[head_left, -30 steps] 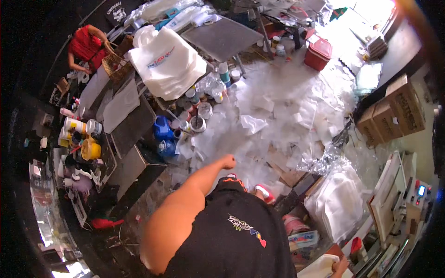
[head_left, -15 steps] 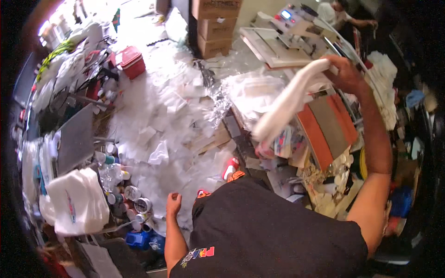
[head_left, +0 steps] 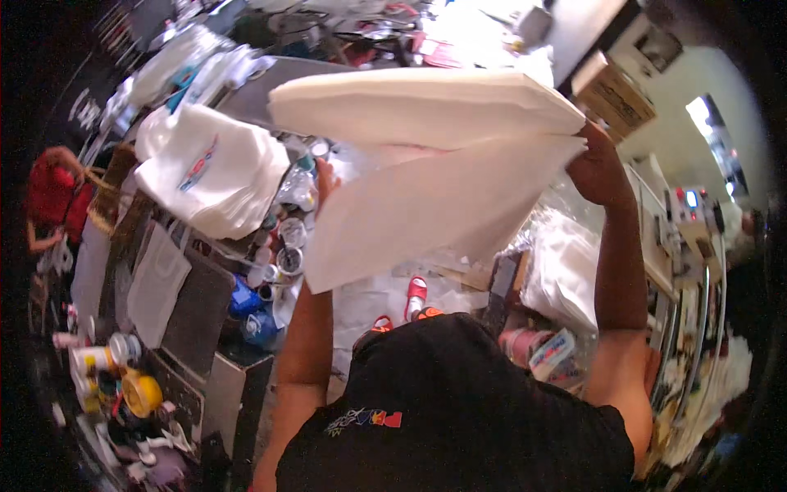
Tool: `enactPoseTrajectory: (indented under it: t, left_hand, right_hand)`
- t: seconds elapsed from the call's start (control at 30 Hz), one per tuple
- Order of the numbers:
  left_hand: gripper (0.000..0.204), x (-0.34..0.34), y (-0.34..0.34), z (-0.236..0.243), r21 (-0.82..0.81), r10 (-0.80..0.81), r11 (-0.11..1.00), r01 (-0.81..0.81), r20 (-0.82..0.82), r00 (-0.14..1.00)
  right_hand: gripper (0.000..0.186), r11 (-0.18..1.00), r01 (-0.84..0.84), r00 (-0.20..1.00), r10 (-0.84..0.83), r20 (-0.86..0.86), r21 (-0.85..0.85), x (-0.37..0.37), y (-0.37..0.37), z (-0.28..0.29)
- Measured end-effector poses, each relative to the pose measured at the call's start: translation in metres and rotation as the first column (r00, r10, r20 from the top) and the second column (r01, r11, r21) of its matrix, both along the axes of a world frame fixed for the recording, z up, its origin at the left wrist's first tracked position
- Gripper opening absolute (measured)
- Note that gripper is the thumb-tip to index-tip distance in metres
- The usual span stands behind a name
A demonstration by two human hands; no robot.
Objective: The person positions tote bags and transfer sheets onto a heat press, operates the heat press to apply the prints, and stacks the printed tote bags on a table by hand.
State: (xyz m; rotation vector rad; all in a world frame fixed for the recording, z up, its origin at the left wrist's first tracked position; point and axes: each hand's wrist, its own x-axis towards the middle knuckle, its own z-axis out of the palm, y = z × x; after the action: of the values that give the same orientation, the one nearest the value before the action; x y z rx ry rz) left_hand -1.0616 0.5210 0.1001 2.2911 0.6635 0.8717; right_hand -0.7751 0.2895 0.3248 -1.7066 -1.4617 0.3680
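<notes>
Sheets (head_left: 426, 156): we hold a big white stack up in front of us, long axis running left to right and rising a little rightward; its lower layers sag open.
Bags (head_left: 205, 168): white pile on the left bench, red-and-blue emblem on top.
Boxes (head_left: 615, 94): brown cartons, upper right.
Right hand (head_left: 598, 164): clamped on the stack's right corner.
Left hand (head_left: 325, 182): against the left edge; we cannot tell its grip, mostly hidden.

A large white sheet (head_left: 426, 176) is hiding most of the left hand (head_left: 325, 182). Small cans (head_left: 288, 246) beneath are blurring beyond telling.
</notes>
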Motion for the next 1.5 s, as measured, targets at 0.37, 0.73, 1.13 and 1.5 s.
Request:
enactPoseTrajectory:
  t: [0.37,0.73,1.13,1.5]
  left_hand:
    - [0.037,-0.092,0.050,0.051,-0.742,0.510,0.656,-0.139,0.300,0.806]
    - [0.051,-0.228,0.152,0.106,-0.608,0.776,0.627,-0.486,0.436,0.455]
    - [0.044,-0.330,0.424,-0.087,-0.806,0.887,0.292,-0.515,0.027,0.462]
    - [0.045,-0.321,0.419,-0.108,-0.472,0.916,0.343,-0.812,-0.023,0.400]
  right_hand:
    - [0.037,0.953,-0.285,0.884,0.304,-0.355,0.105,0.029,0.217,-0.047]
    - [0.048,0.858,-0.395,0.751,0.508,-0.422,0.328,-0.077,0.481,-0.010]
    - [0.069,0.776,-0.370,0.878,0.472,0.081,-0.511,-0.195,0.801,-0.307]
    - [0.064,0.812,-0.250,0.965,0.256,-0.063,-0.527,-0.224,0.701,-0.269]
